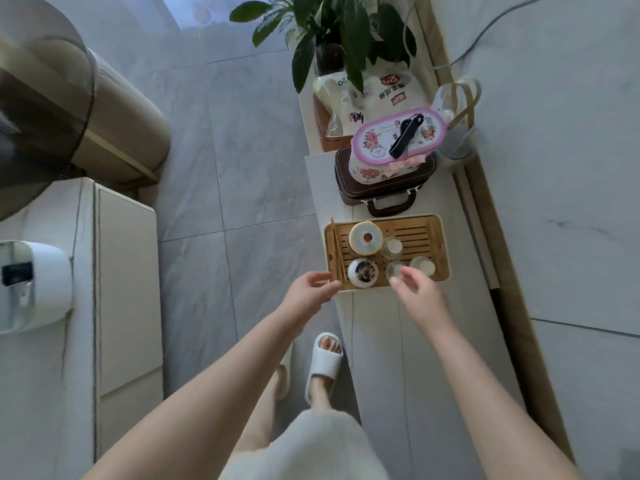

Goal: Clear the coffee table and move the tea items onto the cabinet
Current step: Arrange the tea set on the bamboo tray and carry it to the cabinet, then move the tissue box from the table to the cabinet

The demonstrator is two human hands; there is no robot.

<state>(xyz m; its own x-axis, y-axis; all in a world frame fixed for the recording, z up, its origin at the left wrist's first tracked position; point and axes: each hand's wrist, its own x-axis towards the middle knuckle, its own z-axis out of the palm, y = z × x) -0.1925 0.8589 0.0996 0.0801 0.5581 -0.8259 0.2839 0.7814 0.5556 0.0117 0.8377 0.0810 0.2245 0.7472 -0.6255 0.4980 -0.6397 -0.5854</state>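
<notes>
Hands reach forward over the white cabinet (374, 323): left hand (308, 289) touches the bamboo tea tray (419, 230) at its near-left corner, fingers loosely spread; right hand (415, 292) hovers open over the glass cups (422, 266). Beyond stands a floral tin (391, 143).

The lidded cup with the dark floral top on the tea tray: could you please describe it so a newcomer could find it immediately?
Start at the white cabinet along the wall, where a bamboo tea tray sits. The cup stands at the tray's near-left corner, beside the left hand. Unlike the larger pale-lidded pot behind it and the clear glass cups to its right, it is white with a dark flowered lid.
</notes>
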